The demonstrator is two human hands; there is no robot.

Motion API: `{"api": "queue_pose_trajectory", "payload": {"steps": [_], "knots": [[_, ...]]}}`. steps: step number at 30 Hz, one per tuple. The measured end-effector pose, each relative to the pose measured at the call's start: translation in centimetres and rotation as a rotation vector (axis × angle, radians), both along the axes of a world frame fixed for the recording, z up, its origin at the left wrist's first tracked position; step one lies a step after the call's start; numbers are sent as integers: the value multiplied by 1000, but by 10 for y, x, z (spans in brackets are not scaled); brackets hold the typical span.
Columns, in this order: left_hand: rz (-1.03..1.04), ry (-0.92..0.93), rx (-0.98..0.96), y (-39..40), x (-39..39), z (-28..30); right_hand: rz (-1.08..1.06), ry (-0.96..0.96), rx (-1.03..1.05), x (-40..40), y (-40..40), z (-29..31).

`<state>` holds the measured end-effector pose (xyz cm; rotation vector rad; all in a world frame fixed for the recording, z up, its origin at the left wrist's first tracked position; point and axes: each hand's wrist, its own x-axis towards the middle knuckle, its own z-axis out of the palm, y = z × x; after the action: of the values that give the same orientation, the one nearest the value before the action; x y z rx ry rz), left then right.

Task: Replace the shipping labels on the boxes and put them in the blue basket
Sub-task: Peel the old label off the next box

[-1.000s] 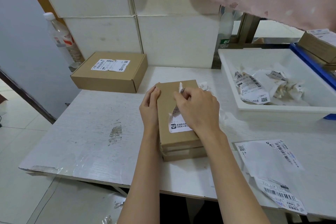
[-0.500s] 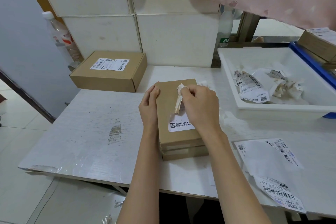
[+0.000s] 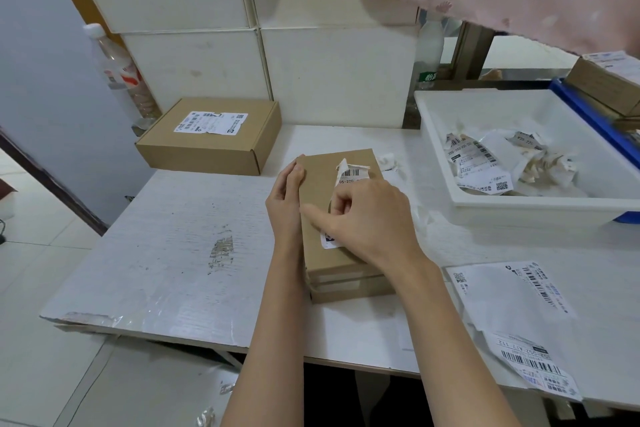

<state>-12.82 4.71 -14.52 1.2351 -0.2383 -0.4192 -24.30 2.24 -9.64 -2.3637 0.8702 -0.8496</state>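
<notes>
A small brown box (image 3: 320,191) lies in the middle of the white table. Its old shipping label (image 3: 351,173) is torn and half peeled, and the loose upper flap stands up with its barcode showing. My left hand (image 3: 284,203) presses with straight fingers against the box's left side. My right hand (image 3: 369,218) lies over the label's lower part, fingers curled onto the paper and thumb stretched left across the lid. The blue basket (image 3: 594,121) shows at the far right with a box (image 3: 604,83) in it.
A white tray (image 3: 434,139) holding torn labels (image 3: 485,165) stands right of the box. A second labelled box (image 3: 207,149) sits at the back left beside a plastic bottle (image 3: 117,69). Fresh label sheets (image 3: 512,295) lie at the front right. A pink cloth hangs overhead.
My right hand has moved from the label's top end down to its lower part. The peeled strip has unfolded and now shows its barcode. My left hand has stayed on the box's side.
</notes>
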Motion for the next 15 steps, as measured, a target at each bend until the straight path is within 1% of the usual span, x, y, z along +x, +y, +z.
{"api": "queue_pose_trajectory", "payload": {"steps": [2, 5, 11, 15], "knots": [[-8, -10, 9, 0, 0, -1, 20, 29, 4, -1, -2, -1], [-13, -12, 12, 1, 1, -2, 23, 20, 65, -2, -5, -1], [-26, 1, 28, 1, 0, 0, 47, -62, 233, -5, -6, 1], [-24, 10, 34, 3, 0, -1, 67, -117, 276, -6, -8, 1]]}}
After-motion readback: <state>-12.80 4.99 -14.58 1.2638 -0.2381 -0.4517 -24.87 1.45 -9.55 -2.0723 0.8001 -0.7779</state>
